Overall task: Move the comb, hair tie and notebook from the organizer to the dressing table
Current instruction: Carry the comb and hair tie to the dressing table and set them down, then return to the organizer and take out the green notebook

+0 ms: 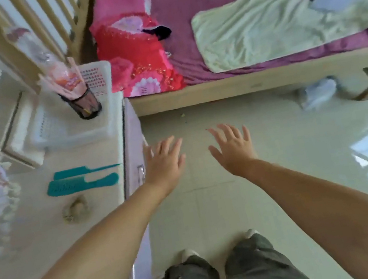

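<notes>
Both hands empty, fingers spread: L hand [164,160], R hand [232,146] over floor. 2 combs [82,179], hair tie [76,210] on bench [47,237].

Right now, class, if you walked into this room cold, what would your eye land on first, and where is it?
Two bare hands, left hand and right hand, spread open and empty over the floor at centre. Left of them, two teal combs lie side by side on the pale dressing table, a hair tie just nearer. Behind, a bright pink-red quilt sits on the bed.
</notes>
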